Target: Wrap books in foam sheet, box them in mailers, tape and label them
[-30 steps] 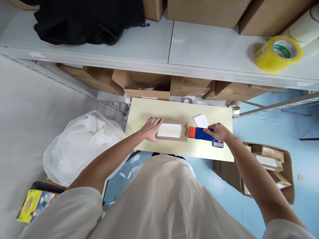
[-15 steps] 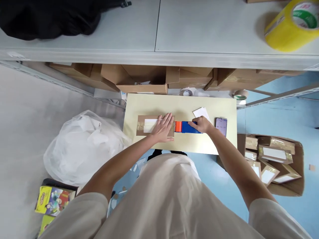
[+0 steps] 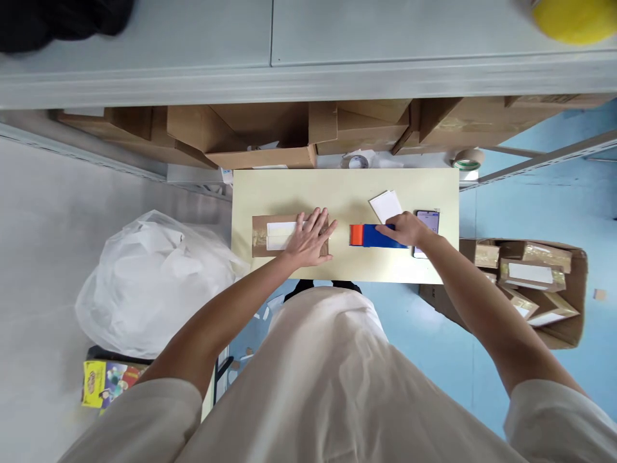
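My left hand (image 3: 308, 241) lies flat with fingers spread on the right part of a small taped cardboard box (image 3: 259, 239), which has a white label (image 3: 278, 240) on top. To the right, my right hand (image 3: 403, 229) is closed around the blue body of a tape dispenser (image 3: 378, 235). Its orange end (image 3: 357, 235) points toward the box, with a gap between them. Just above the dispenser lies a small stack of white paper slips (image 3: 385, 206). A phone (image 3: 426, 225) sits beside my right hand, partly covered by the wrist.
The pale table (image 3: 289, 186) stands against a shelf (image 3: 337, 77) with open cardboard boxes (image 3: 260, 157) under it. Tape rolls (image 3: 467, 159) lie behind the table. A big carton (image 3: 576, 289) of small boxes is on the right floor, a white plastic bag (image 3: 154, 289) on the left.
My right hand has drawn the tape dispenser rightward, off the box's right end, leaving a gap. My left hand stays on the box, its fingers more spread. The whole view has shifted slightly.
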{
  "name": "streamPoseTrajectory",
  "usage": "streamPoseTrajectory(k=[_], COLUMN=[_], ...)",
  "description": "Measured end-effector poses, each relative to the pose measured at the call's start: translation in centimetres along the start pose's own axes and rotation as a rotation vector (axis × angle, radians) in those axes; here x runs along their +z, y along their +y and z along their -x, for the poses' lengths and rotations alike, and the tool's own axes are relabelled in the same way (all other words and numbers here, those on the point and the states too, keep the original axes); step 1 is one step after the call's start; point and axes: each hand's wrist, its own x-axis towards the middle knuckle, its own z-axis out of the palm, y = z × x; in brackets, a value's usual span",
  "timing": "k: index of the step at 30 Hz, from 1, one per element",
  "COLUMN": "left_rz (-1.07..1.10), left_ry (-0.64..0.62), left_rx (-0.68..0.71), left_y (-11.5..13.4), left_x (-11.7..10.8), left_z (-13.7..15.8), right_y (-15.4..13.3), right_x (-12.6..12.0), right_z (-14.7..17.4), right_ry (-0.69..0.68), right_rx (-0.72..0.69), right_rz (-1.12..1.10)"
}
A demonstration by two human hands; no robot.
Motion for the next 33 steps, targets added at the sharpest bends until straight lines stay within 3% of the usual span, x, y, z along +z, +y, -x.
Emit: streamPoseTrajectory(k=[5, 8, 11, 25, 28, 33], left_rz=[-0.088, -0.124, -0.137, -0.120, -0.095, 0.083], left_ry=[-0.039, -0.053, -0.070, -0.050, -0.015, 0.053], left_rx=[0.045, 0.020, -0.002, 0.004, 0.001, -0.046], left_y=[0.9, 1.3, 1.6, 1.4, 1.5, 1.6], left_x=[-0.8, -0.7, -0.5, 0.0, 0.3, 0.6], left_z=[-0.2, -0.8, -1.4, -1.5, -1.5, -2.3], right_y=[-8.5, -12.4, -14.0, -16.1, -13.8, -7.9], right_x=[-1.4, -2.2, -2.7, -0.7, 0.2, 3.1], right_z=[-0.2, -0.7, -1.1, -0.5, 1.2, 5.6], right_ry=[-0.001, 0.017, 0.022, 0.116, 0.151, 0.328], right_rx=[0.244, 0.240, 0.226, 0.255, 0.309, 0.531], right_rz=[0.167, 0.181, 0.207, 0.232, 0.220, 0.032])
